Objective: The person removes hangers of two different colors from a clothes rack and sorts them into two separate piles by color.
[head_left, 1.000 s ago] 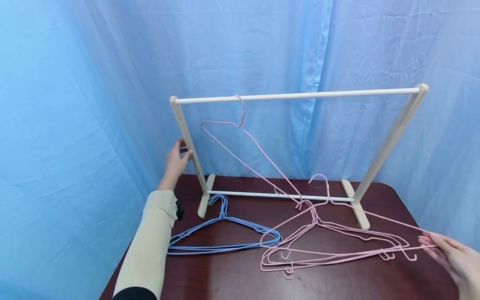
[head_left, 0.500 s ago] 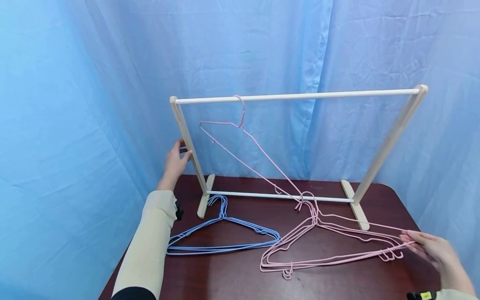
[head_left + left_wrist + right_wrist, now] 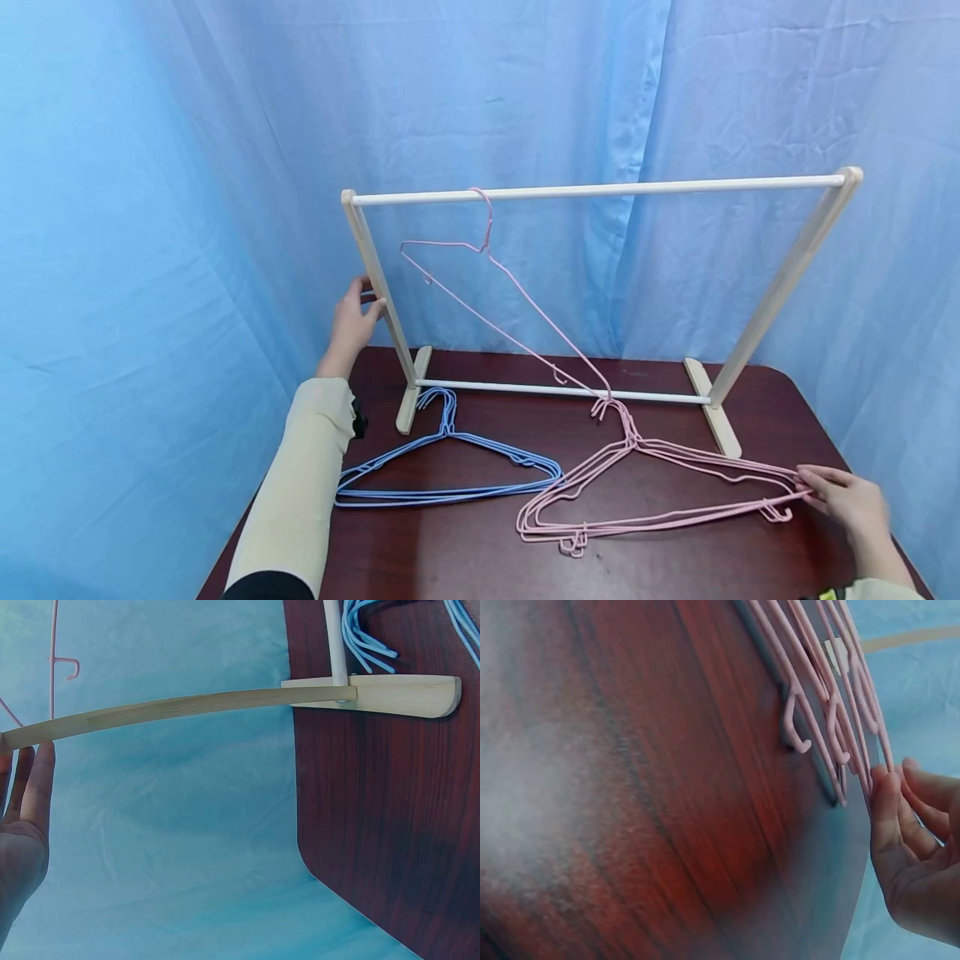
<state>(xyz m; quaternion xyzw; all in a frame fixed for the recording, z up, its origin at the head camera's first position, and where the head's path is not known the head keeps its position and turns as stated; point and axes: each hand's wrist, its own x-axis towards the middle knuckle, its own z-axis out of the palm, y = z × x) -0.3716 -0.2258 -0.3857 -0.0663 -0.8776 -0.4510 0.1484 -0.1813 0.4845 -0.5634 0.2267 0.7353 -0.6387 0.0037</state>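
Note:
My left hand (image 3: 350, 323) holds the left post of a small wooden clothes rack (image 3: 384, 300); in the left wrist view its fingers (image 3: 39, 787) lie against the post's edge. The thumb and fingers of my right hand (image 3: 846, 498) pinch the right corner of a pink wire hanger, over a stack of similar pink hangers (image 3: 628, 437) on the table. In the right wrist view the pinched hanger (image 3: 881, 739) overlaps the stack, whose small side hooks show. One pink hanger (image 3: 489, 221) hangs from the rack's top bar, slanting down to the right.
Several blue hangers (image 3: 448, 423) lie stacked at the left, their right ends close to the pink stack. The rack's right foot (image 3: 722, 429) stands behind the pink stack. A blue curtain (image 3: 570, 92) surrounds the dark brown table (image 3: 450, 554).
My right hand has moved left and slightly down with the pink hanger, bringing it in line with the pink stack. The left hand stays on the rack's post.

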